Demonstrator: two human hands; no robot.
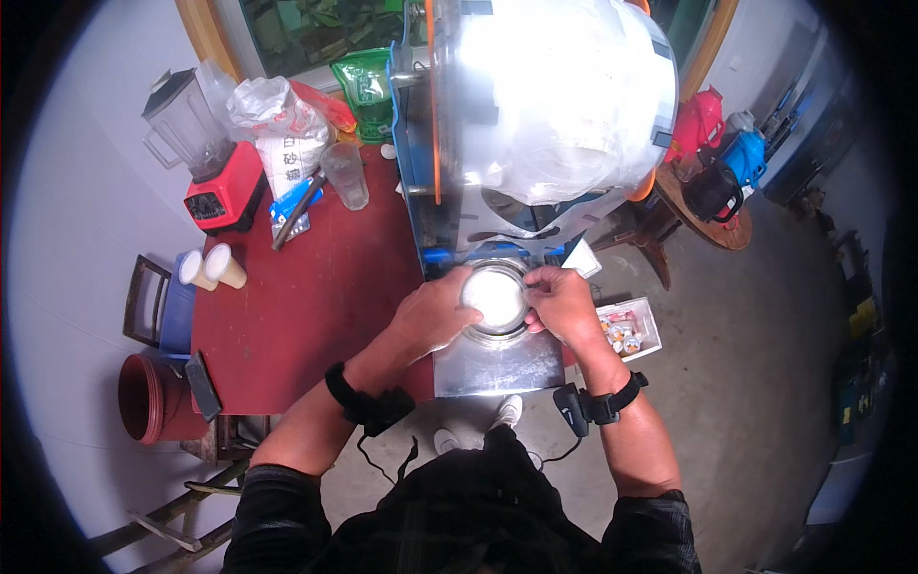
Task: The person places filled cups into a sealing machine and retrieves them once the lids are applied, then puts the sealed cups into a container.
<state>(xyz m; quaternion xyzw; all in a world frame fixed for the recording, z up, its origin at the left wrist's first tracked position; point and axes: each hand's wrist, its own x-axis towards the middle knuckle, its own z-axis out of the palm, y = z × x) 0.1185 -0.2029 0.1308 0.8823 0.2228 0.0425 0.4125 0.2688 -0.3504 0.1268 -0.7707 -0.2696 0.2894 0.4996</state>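
Note:
A round cup (493, 298) with a bright white top sits in the metal ring (498, 339) of a tabletop machine, apparently a cup sealer. My left hand (434, 307) curls along the cup's left side, its thumb across the lower rim. At the right edge, the bent fingers of my right hand (561, 300) grip the rim. Below the ring spreads the machine's bare metal plate (502, 373). Above my hands hangs a large roll of transparent film (566, 100), with a sheet running down from it. The cup's body is hidden inside the ring.
On the red table (315, 308) left stand two filled cups (224, 265), a red blender (222, 190), a plastic tumbler (346, 176) and a white printed bag (290, 154). A box of small items (630, 328) is right of the machine. Kettles crowd a round wooden table (724, 226).

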